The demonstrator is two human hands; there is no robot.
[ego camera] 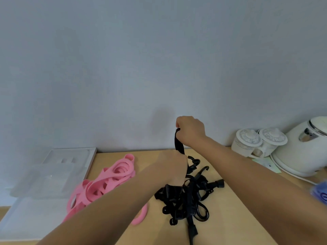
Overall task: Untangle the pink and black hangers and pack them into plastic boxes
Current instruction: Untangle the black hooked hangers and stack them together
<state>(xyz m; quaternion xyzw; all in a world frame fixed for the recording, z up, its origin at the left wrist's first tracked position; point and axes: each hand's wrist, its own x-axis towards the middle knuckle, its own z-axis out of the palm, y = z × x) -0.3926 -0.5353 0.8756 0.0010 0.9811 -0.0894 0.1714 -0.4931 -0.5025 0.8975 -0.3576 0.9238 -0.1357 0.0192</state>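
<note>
The right grip (190, 130) is raised above the light wooden desk (238, 209), just right of the frame's centre, and pinches the top end of a long black strap-shaped plastic hanger (178, 142) that hangs straight down from it. The left grip (172, 165) sits directly below, its back towards the camera, clenched round the same black hanger lower down. Its fingers are hidden on the far side.

Beneath both hands, in the lower middle of the frame, the tangled heap of black hangers (185, 197) lies on the desk, hooks and loops sticking out on all sides. The held strap runs down into the heap.

To the left of the heap, well apart from it, lies the pile of pink looped plastic hangers (106, 183). The left forearm crosses in front of its lower part.

At the left edge of the frame the clear plastic boxes (44, 181) rest partly on the desk, just beside the pink pile.

On the right, against the pale grey wall (159, 59), stand two white lidded ceramic cups (247, 144) side by side, and next to them a white electric kettle (304, 147) on its base. A blurred blue object (320, 193) shows at the right edge.
</note>
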